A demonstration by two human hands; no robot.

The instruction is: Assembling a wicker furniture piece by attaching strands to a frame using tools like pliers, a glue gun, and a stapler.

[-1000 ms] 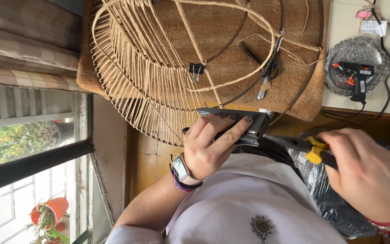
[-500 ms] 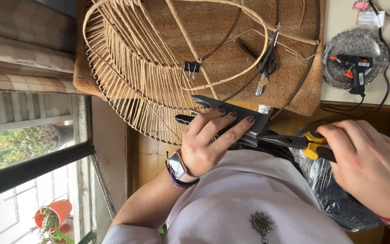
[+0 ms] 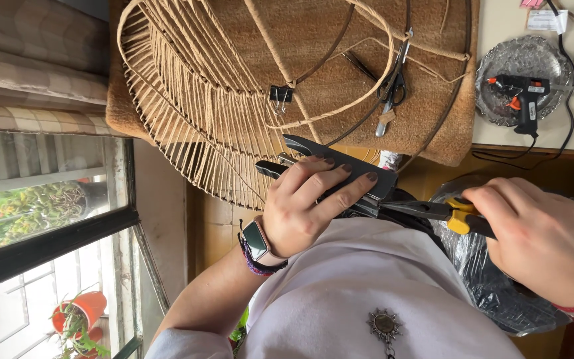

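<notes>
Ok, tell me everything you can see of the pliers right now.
The pliers have slim dark metal jaws and yellow-and-black handles. They lie roughly level across the picture, over the person's lap. The right hand wraps the handles, hiding most of them. The jaw tips meet the end of the dark stapler-like tool that the left hand grips. Whether the jaws pinch anything cannot be told.
</notes>
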